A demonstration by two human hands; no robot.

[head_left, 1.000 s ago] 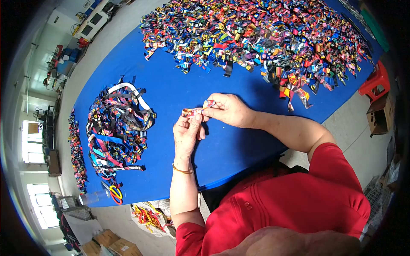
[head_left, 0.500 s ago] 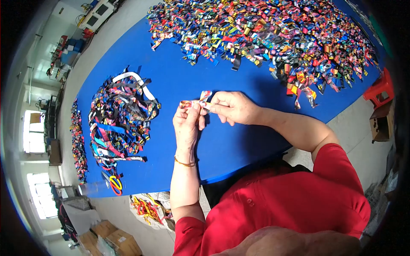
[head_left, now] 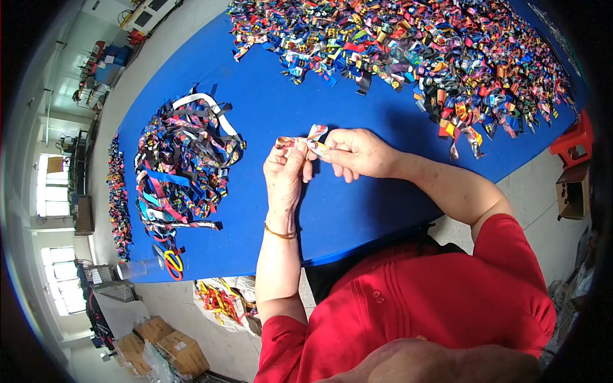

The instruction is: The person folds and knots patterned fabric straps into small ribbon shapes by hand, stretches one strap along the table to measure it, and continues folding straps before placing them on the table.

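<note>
Between both hands is a printed ribbon strap (head_left: pixel 315 133), white with red and yellow, looped or folded over itself. My left hand (head_left: pixel 285 170) pinches it between thumb and fingers, with a loop end sticking out to the left. From the right, my right hand (head_left: pixel 359 155) grips another part of the strap near the crossing, fingers curled. One end of the strap points up between the hands. Both hands are held over the bare middle of the blue table (head_left: pixel 268 102). Exactly how the strap is folded is partly covered by the fingers.
A large heap of short colourful straps (head_left: pixel 408 57) covers the far side. To the left lies a tangled bundle of long straps (head_left: pixel 185 166), with scissors (head_left: pixel 171 263) and a clear plastic cup (head_left: pixel 134 269) below. A bag of ribbons (head_left: pixel 223 303) and a red stool (head_left: pixel 573 142) stand beyond the edges.
The whole view has shifted slightly. Both hands keep hold of the strap, and the loop to the left of the crossing shows a little differently.
</note>
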